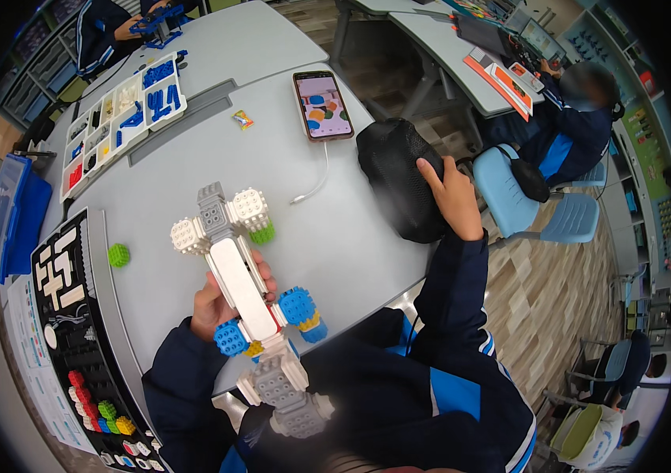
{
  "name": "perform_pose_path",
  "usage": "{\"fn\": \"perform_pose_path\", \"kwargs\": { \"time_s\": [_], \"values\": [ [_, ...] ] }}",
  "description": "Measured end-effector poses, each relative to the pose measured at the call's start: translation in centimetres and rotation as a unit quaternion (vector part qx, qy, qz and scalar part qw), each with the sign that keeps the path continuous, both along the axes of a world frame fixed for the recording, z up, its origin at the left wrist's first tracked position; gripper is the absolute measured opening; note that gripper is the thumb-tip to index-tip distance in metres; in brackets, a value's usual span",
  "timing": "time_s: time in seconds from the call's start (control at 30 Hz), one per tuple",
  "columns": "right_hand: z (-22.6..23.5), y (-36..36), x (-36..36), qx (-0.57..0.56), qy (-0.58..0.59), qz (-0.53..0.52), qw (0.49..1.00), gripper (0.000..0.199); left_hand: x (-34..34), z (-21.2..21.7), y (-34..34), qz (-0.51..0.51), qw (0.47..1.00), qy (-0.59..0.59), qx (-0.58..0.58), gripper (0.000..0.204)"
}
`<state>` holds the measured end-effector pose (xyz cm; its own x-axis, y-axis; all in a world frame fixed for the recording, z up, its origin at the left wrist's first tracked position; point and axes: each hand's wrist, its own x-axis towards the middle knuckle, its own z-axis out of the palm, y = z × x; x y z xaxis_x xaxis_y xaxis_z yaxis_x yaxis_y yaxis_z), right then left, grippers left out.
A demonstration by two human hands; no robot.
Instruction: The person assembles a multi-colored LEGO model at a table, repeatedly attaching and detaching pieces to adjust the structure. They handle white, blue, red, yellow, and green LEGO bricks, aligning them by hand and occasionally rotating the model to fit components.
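Left hand [208, 305] closed round the model [239, 285], lower centre of the frame; right hand [455, 195] half-curled against the black case [393, 173], centre right, grip unclear. Held one-handed, this long build could tip and shed blocks!

Partly hidden behind the white block model [239, 284]: left hand [208, 307]; cannot tell full finger placement. Partly covered by a white studded wheel [248, 207]: green studded piece [263, 234]; cannot tell whether attached. Blurred: grey lower end [301, 415] of the model. Cut off at top edge: co-worker [103, 35]. Too small to identify: several pieces in the sorting tray [132, 146]. Concealed: interior of black bag [395, 177].
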<state>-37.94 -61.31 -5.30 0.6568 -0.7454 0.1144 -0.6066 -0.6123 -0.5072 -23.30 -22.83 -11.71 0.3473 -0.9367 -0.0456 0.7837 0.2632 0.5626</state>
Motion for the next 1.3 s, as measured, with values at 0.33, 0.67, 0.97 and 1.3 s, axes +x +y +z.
{"fn": "perform_pose_path", "kwargs": {
  "time_s": [0.33, 0.67, 0.97, 1.3],
  "values": [
    [-0.8, -0.5, -0.1, -0.009, -0.018, 0.007, 1.000, 0.061, -0.1, 0.0, 0.0, -0.002, 0.999, 0.028, -0.017, 0.083],
    [1.7, 1.2, 0.8, -0.161, -0.027, 0.005, 0.987, 0.065, -0.1, 1.7, -0.5, -0.007, 1.000, -0.027, -0.012, 0.081],
    [5.8, 13.3, 6.6, 0.057, -0.161, 0.490, 0.855, 0.026, 0.0, 1.4, -0.6, -0.031, 0.995, -0.032, -0.090, 0.071],
    [3.9, 17.9, 7.3, 0.211, -0.102, 0.502, 0.833, 0.044, -0.3, 0.7, -0.7, -0.021, 0.995, -0.020, -0.099, 0.077]
  ]
}}
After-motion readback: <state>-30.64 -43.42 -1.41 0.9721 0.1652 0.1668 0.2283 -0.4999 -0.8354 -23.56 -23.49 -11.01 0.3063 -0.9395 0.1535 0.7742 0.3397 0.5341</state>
